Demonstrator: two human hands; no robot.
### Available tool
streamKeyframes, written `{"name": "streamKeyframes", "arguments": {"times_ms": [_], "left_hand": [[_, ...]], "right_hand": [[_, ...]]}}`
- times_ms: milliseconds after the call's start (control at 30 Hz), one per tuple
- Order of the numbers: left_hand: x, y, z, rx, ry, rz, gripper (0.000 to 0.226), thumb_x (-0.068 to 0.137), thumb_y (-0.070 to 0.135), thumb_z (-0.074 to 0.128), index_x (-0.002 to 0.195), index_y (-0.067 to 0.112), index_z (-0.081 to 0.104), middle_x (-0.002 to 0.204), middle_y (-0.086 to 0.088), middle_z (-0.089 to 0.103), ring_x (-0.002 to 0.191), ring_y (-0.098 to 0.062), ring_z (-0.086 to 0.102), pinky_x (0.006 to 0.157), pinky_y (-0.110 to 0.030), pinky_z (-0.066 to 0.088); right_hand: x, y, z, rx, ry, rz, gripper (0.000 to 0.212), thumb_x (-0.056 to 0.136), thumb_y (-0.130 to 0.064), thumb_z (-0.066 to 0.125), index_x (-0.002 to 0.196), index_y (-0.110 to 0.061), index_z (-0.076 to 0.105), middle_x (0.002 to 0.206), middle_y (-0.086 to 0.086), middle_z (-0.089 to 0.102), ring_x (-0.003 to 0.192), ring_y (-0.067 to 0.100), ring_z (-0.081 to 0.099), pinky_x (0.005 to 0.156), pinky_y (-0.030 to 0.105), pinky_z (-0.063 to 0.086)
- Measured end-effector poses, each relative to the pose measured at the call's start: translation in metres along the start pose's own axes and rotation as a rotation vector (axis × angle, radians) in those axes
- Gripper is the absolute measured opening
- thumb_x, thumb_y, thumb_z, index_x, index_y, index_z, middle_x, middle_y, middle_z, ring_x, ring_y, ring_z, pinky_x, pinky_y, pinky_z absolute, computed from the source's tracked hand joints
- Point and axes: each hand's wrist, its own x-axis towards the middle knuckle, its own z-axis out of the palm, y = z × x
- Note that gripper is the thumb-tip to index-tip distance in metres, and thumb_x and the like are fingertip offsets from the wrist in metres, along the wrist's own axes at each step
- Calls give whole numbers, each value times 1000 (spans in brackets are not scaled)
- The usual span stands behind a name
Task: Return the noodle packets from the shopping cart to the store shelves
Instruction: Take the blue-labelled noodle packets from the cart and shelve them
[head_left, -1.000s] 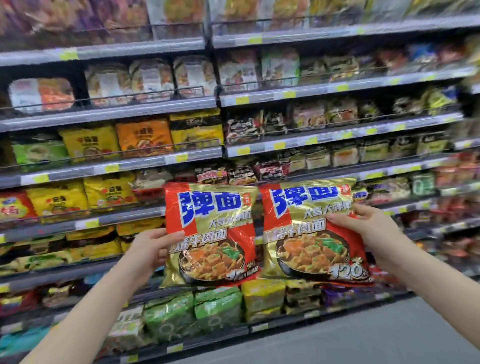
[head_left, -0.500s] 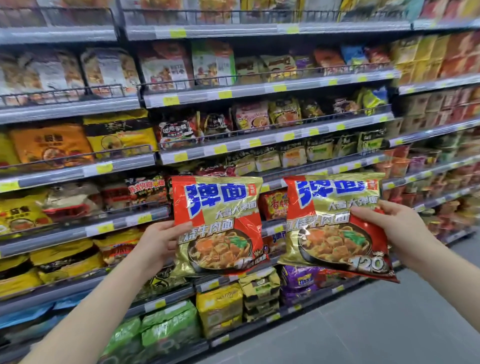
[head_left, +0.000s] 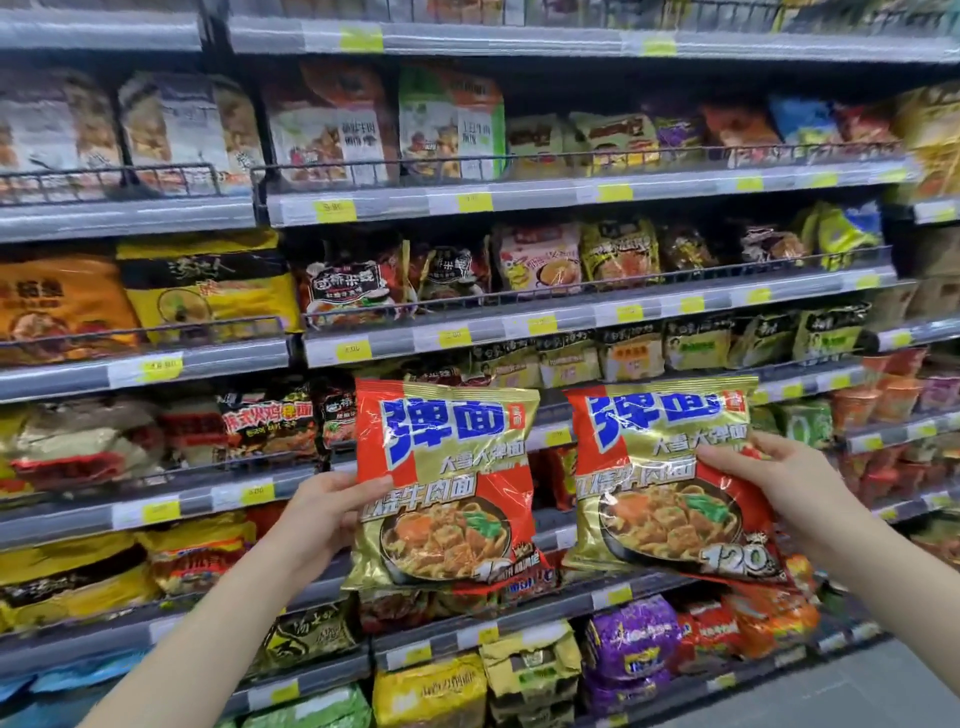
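Note:
I hold two identical red and gold noodle packets with blue lettering up in front of the store shelves (head_left: 519, 192). My left hand (head_left: 324, 512) grips the left packet (head_left: 447, 483) by its left edge, thumb on the front. My right hand (head_left: 769, 480) grips the right packet (head_left: 665, 478) by its right edge, thumb across the front. Both packets hang upright, side by side, a small gap between them, level with the middle shelf rows. The shopping cart is out of view.
Grey metal shelves with wire front rails and yellow price tags (head_left: 335, 210) fill the view, packed with noodle bags. Red cup noodles (head_left: 893, 395) stand at the right. Purple packs (head_left: 631, 644) sit low, by a grey floor (head_left: 909, 691) at bottom right.
The view has shifted right along the aisle and closer to the shelves. Both hands keep their grip, and the packets have drifted slightly further apart.

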Motion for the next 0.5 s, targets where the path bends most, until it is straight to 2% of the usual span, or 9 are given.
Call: {"name": "streamKeyframes", "arguments": {"times_ms": [67,133,200,233,300,333,367,433,500], "left_hand": [[19,-2,-4,48,-10,19,48,61,27,83,99,3,68,91,-11,75,63,-15,70,50,-19,50],[36,-4,-8,105,-12,12,75,35,43,91,96,5,69,92,-10,75,73,-21,71,64,-28,54],[51,-8,-10,119,-3,8,85,23,51,91,94,7,70,93,-9,75,77,-22,72,66,-29,55],[57,-10,-10,117,5,8,80,28,49,91,94,7,70,93,-10,75,75,-21,72,60,-26,54],[70,-15,-9,90,15,2,48,57,33,84,94,7,70,98,-15,73,69,-17,71,50,-20,50],[77,-18,-10,81,15,-4,34,66,24,78,94,7,70,101,-16,72,68,-17,70,49,-20,49],[83,-23,-11,79,18,-8,31,67,24,77,92,8,72,101,-16,72,69,-17,70,52,-22,50],[94,-35,-15,98,23,-12,54,45,43,88,86,11,76,98,-13,74,76,-22,70,65,-30,51],[105,-51,-18,102,38,-22,76,24,53,90,85,11,76,96,-11,74,80,-25,70,69,-34,52]], "right_hand": [[25,-2,10,-30,-21,8,122,38,-36,86,143,-4,35,96,18,69,67,30,72,61,40,60],[47,1,20,-34,-32,5,133,27,-41,88,143,-3,35,95,17,69,67,30,72,61,40,60],[67,6,27,-8,-64,7,114,46,-33,86,144,-4,33,87,12,66,70,33,71,69,45,58],[76,11,30,3,-73,13,103,56,-26,82,144,-5,33,85,10,65,72,33,70,70,47,57],[94,21,36,12,-77,42,90,67,-20,79,144,-6,34,83,8,64,69,31,69,60,39,57],[101,26,39,13,-78,49,86,70,-18,78,144,-6,34,82,7,63,67,29,68,54,35,56],[110,30,42,15,-83,53,84,72,-18,77,144,-5,34,81,7,64,65,29,68,52,33,55],[127,44,50,2,-104,79,85,73,-17,77,145,-6,33,82,10,66,67,31,70,55,35,57],[143,58,58,5,-135,101,88,71,-16,77,145,-5,31,85,14,68,68,31,70,55,35,58]]}}
